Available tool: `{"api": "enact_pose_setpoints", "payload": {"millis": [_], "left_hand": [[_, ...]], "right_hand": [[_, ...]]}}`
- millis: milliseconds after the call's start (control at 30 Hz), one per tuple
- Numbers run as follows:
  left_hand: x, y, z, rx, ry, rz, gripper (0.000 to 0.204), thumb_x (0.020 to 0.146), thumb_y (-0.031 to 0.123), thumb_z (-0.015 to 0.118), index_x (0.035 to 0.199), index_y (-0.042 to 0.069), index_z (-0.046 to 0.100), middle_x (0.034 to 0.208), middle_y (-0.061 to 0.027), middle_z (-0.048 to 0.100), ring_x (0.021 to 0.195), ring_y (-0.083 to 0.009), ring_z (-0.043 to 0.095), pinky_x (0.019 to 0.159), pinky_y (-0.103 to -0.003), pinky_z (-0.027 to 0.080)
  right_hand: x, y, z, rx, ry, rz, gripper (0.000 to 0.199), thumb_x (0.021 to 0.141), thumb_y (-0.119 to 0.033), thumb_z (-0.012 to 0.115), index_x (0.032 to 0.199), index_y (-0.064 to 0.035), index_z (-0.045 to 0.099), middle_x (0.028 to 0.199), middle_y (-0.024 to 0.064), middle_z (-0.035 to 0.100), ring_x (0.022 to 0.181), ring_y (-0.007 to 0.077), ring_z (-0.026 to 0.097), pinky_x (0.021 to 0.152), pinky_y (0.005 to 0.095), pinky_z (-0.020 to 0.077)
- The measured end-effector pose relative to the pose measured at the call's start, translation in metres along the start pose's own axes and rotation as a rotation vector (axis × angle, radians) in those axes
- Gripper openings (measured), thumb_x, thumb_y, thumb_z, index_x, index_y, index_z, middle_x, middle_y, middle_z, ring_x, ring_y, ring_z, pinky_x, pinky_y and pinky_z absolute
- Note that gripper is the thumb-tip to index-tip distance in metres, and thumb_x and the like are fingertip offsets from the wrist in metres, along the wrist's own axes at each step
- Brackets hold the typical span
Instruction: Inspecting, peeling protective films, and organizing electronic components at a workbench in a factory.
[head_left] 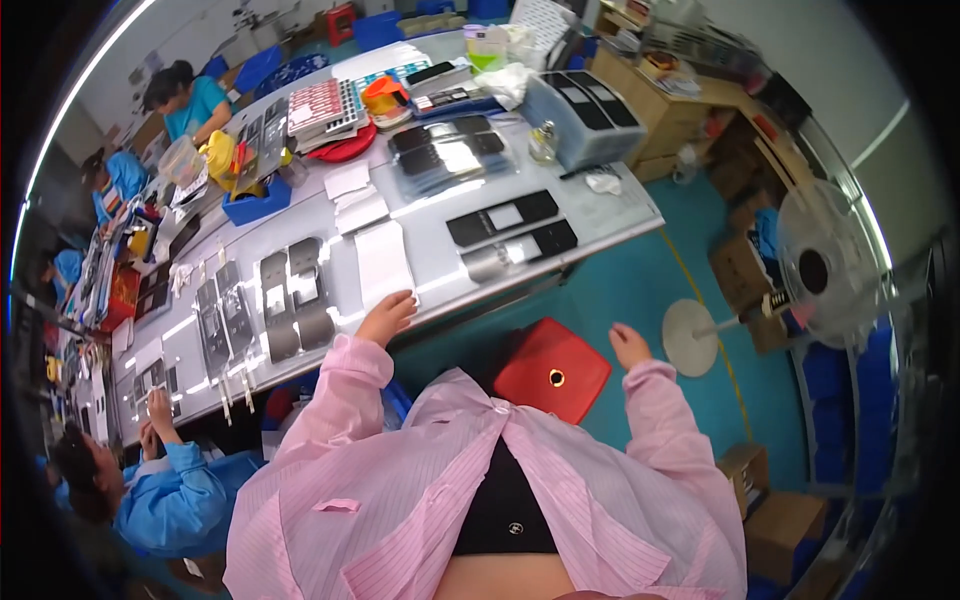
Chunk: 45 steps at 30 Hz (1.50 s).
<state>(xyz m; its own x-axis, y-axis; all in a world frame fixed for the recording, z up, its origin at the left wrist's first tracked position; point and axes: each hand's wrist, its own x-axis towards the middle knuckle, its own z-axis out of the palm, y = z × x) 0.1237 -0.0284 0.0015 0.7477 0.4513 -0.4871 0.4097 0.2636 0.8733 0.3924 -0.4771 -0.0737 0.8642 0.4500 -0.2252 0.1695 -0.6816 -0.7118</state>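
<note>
My left hand [386, 317] rests at the front edge of the long grey worktable [430, 262], fingers together on the bare surface, just below a white sheet [383, 262]. It holds nothing. My right hand [629, 345] hangs free over the teal floor, fingers loosely curled, empty, beside a red plastic stool [551, 371]. Grey panels [295, 297] lie left of my left hand. Black and silver panels [512, 235] lie to its right. Both my sleeves are pink.
A person in blue [160, 480] works at the table's near left end, others sit farther along. Stacks of dark panels [447, 148], a grey box [582, 118], red trays [330, 110], a standing fan [800, 270] and cardboard boxes [745, 270] surround the area.
</note>
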Motion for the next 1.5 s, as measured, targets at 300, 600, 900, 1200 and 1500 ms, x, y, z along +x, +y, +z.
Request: {"api": "enact_pose_setpoints", "payload": {"millis": [300,600,900,1200,1500], "left_hand": [[0.219,0.070,-0.052,0.063,0.304,0.223,0.065,0.097,0.037,0.059,0.146,-0.002,0.041,0.143,-0.0183,0.051,0.132,-0.0289,0.050,0.108,-0.034,0.040],[0.320,0.105,-0.033,-0.140,0.481,0.269,0.069,0.097,0.027,0.060,0.149,-0.007,0.029,0.150,-0.0293,0.039,0.143,-0.0350,0.037,0.115,-0.038,0.032],[0.324,0.116,-0.024,-0.365,0.302,0.238,0.075,0.095,0.016,0.061,0.152,-0.007,0.018,0.158,-0.0268,0.023,0.150,-0.0334,0.020,0.121,-0.038,0.020],[0.327,0.094,-0.024,-0.238,0.317,0.295,0.075,0.093,0.017,0.062,0.152,-0.005,0.022,0.157,-0.0233,0.028,0.148,-0.0325,0.025,0.121,-0.037,0.020],[0.311,0.097,-0.040,-0.356,0.336,0.265,0.071,0.094,0.011,0.060,0.152,-0.006,0.022,0.156,-0.0227,0.029,0.144,-0.0298,0.030,0.116,-0.036,0.029]], "right_hand": [[0.307,-0.286,0.056,0.010,-0.188,-0.148,0.070,0.098,-0.051,0.053,0.138,0.0057,0.051,0.143,0.0226,0.053,0.134,0.0315,0.050,0.112,0.0365,0.0363],[0.509,-0.328,0.117,-0.478,-0.232,-0.002,0.082,0.092,-0.067,0.041,0.119,0.0070,0.065,0.123,0.0285,0.063,0.121,0.0451,0.055,0.106,0.0461,0.0391],[0.541,-0.310,0.112,-0.259,-0.048,0.373,0.098,0.080,-0.083,0.050,0.115,0.0070,0.068,0.125,0.0271,0.064,0.126,0.0377,0.055,0.104,0.0404,0.0410],[0.515,-0.368,0.098,-0.495,-0.307,0.316,0.119,0.074,-0.089,0.048,0.138,0.0113,0.049,0.143,0.0303,0.048,0.138,0.0414,0.043,0.114,0.0408,0.0324],[0.533,-0.357,0.125,-0.075,-0.532,0.358,0.095,0.085,-0.076,0.055,0.136,0.0037,0.056,0.141,0.0140,0.056,0.129,0.0257,0.052,0.106,0.0340,0.0381]]}}
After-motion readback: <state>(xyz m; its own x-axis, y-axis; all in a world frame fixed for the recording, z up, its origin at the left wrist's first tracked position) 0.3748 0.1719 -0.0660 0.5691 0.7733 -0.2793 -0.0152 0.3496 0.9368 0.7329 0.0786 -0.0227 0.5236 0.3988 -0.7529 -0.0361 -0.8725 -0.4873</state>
